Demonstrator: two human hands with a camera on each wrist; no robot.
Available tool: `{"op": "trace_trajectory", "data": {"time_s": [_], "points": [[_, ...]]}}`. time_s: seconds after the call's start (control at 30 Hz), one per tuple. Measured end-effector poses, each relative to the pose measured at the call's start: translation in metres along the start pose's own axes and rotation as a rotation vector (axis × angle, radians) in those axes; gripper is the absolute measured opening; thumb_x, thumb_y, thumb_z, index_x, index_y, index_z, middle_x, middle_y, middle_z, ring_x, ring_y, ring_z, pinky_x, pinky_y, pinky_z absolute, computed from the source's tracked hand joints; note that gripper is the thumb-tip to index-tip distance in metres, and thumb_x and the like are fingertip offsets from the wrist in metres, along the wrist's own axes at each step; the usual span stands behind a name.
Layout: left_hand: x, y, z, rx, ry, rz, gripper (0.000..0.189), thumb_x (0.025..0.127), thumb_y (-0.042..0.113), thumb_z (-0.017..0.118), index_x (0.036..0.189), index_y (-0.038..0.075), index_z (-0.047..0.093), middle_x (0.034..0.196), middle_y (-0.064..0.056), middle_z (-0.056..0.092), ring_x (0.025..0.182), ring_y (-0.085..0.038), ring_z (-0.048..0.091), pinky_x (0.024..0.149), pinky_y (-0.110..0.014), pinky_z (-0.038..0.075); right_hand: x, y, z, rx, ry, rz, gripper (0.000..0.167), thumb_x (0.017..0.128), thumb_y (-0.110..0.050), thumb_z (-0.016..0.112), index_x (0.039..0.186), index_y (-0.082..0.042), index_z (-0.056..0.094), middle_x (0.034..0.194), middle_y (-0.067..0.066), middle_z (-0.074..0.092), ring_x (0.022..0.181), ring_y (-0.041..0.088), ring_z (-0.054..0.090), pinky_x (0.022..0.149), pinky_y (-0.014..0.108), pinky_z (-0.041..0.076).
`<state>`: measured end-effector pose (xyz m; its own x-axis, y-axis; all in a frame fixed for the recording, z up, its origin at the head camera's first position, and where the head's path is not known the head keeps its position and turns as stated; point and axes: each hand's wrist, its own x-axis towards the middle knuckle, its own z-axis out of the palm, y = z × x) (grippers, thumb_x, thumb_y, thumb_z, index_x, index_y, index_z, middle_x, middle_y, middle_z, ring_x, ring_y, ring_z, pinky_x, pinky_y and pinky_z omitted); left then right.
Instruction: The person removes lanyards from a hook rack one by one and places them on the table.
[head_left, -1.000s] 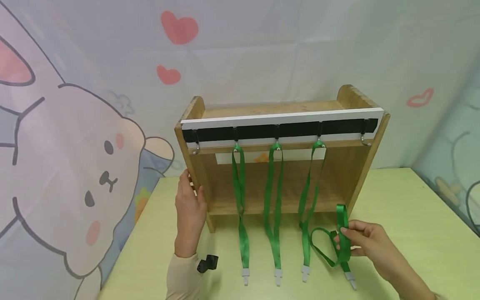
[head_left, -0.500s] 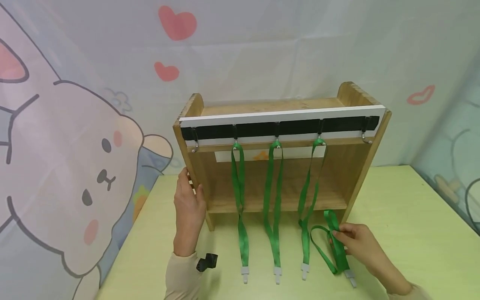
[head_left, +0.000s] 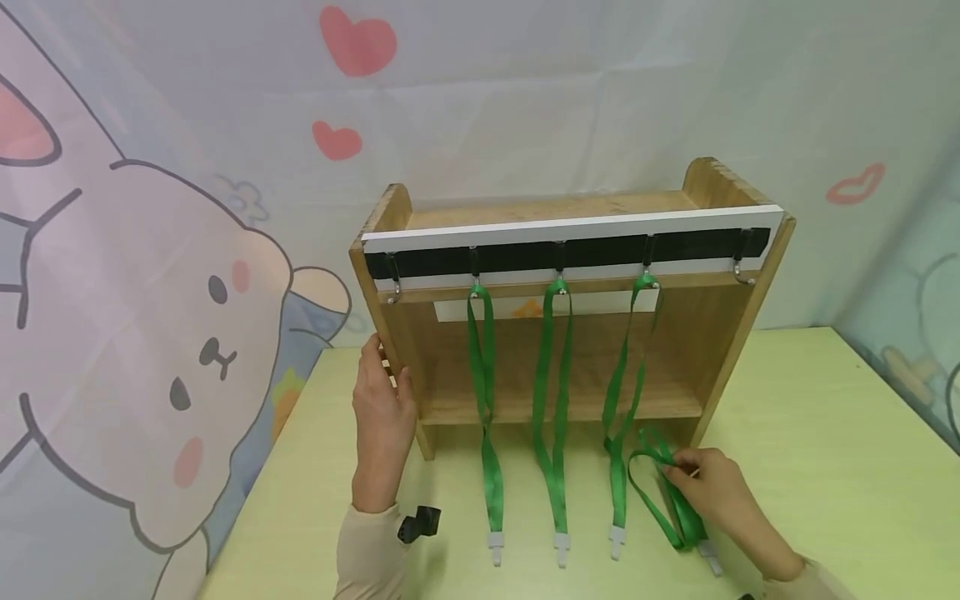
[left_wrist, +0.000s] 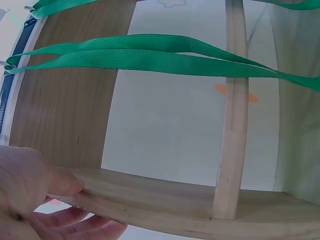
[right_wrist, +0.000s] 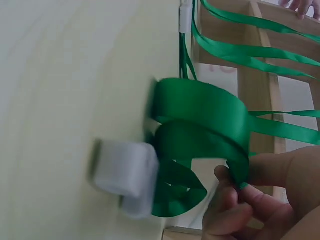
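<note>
My left hand (head_left: 384, 417) holds the left side panel of a small wooden shelf (head_left: 517, 412). In the left wrist view its thumb lies over the panel's edge (left_wrist: 125, 207), with the fingers on the outer side. At the lower right, my right hand (head_left: 712, 492) pinches a green lanyard (head_left: 684, 512) between thumb and fingers. That lanyard lies loosely looped low at the table, its blurred white clip (right_wrist: 125, 170) showing in the right wrist view. Three more green lanyards (head_left: 491, 479) hang from the middle hooks, white clips downward.
A black-and-white hook strip (head_left: 600, 252) runs across the shelf's upper front. Its far-left hook (head_left: 394, 290) and far-right hook (head_left: 741, 273) carry nothing. The shelf stands on a light yellow-green table (head_left: 840, 433), before a cartoon-printed backdrop (head_left: 525, 108).
My right hand has moved slightly left and down. The loop of lanyard that stood up from it has sunk and folded toward the table. My left hand stays on the shelf.
</note>
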<state>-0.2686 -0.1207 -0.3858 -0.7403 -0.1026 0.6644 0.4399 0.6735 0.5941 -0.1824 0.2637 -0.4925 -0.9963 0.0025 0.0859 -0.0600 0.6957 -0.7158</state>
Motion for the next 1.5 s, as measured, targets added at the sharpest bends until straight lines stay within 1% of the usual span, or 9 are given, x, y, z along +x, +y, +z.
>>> {"op": "trace_trajectory", "data": {"time_s": [0.1,0.3,0.4,0.57,0.67,0.8,1.1,1.27,1.5], "points": [[0.001,0.0,0.0,-0.005,0.008,0.009,0.051,0.094,-0.01,0.062,0.14,-0.009,0.04,0.126,-0.033,0.055,0.104,-0.047,0.063,0.076,-0.054,0.06,0.001,0.001,0.001,-0.002,0.007,0.003,0.015,0.095,-0.004,0.064,0.08,-0.004,0.069,0.068,-0.003,0.056,0.066,0.015,0.053,0.054,0.026,0.044],[0.0,0.0,0.0,-0.01,0.014,0.005,0.051,0.093,-0.011,0.063,0.14,-0.008,0.04,0.125,-0.032,0.055,0.103,-0.046,0.064,0.074,-0.053,0.06,0.002,0.001,0.003,0.005,0.004,0.023,0.033,0.096,-0.004,0.065,0.066,-0.01,0.053,0.057,-0.005,0.038,0.053,0.011,0.039,0.049,0.023,0.034],[0.0,0.0,0.0,-0.017,0.014,0.004,0.051,0.094,-0.011,0.062,0.14,-0.008,0.04,0.125,-0.032,0.055,0.103,-0.046,0.063,0.074,-0.053,0.06,0.004,0.001,0.003,0.007,0.002,0.016,0.03,0.096,-0.004,0.064,0.067,-0.009,0.057,0.056,-0.005,0.037,0.05,0.009,0.036,0.048,0.022,0.032],[0.0,0.001,0.001,-0.023,0.006,-0.001,0.051,0.094,-0.011,0.061,0.14,-0.008,0.039,0.125,-0.032,0.055,0.104,-0.046,0.063,0.075,-0.053,0.06,0.005,0.002,0.002,-0.018,-0.022,0.009,0.022,0.096,-0.005,0.064,0.074,-0.007,0.067,0.058,-0.005,0.042,0.051,0.009,0.037,0.049,0.023,0.033],[-0.001,0.002,0.001,-0.025,-0.002,-0.009,0.052,0.094,-0.011,0.061,0.141,-0.008,0.039,0.127,-0.032,0.054,0.105,-0.046,0.063,0.075,-0.053,0.06,0.005,0.002,0.001,-0.03,-0.032,0.003,0.018,0.095,-0.003,0.064,0.077,-0.005,0.069,0.063,-0.004,0.053,0.055,0.011,0.042,0.05,0.024,0.036],[-0.002,0.003,0.001,-0.021,-0.005,-0.008,0.052,0.095,-0.01,0.061,0.142,-0.009,0.038,0.127,-0.031,0.054,0.106,-0.046,0.063,0.076,-0.053,0.06,0.004,0.002,0.0,-0.034,-0.044,-0.003,0.011,0.094,-0.003,0.065,0.09,0.002,0.074,0.075,0.0,0.065,0.062,0.015,0.05,0.053,0.026,0.043],[0.0,0.001,0.001,0.007,0.011,0.028,0.052,0.093,-0.011,0.062,0.141,-0.01,0.04,0.124,-0.032,0.055,0.104,-0.046,0.063,0.075,-0.053,0.06,0.002,-0.002,-0.007,-0.033,-0.062,-0.03,0.012,0.094,-0.004,0.065,0.096,0.005,0.073,0.08,0.002,0.066,0.068,0.015,0.057,0.055,0.027,0.05],[-0.001,0.0,0.001,0.008,0.014,0.023,0.052,0.093,-0.012,0.062,0.14,-0.01,0.04,0.123,-0.032,0.056,0.102,-0.047,0.064,0.074,-0.053,0.06,0.003,-0.008,-0.014,-0.033,-0.02,-0.049,0.015,0.096,-0.006,0.063,0.101,0.005,0.072,0.084,0.003,0.069,0.068,0.015,0.058,0.054,0.027,0.049],[0.0,-0.001,0.001,0.015,0.015,0.022,0.052,0.093,-0.012,0.063,0.139,-0.009,0.041,0.122,-0.032,0.056,0.099,-0.046,0.064,0.073,-0.052,0.06,0.005,-0.029,-0.024,-0.08,0.122,-0.129,0.012,0.096,-0.007,0.067,0.102,0.002,0.072,0.09,0.006,0.072,0.075,0.021,0.067,0.06,0.032,0.055]]}}
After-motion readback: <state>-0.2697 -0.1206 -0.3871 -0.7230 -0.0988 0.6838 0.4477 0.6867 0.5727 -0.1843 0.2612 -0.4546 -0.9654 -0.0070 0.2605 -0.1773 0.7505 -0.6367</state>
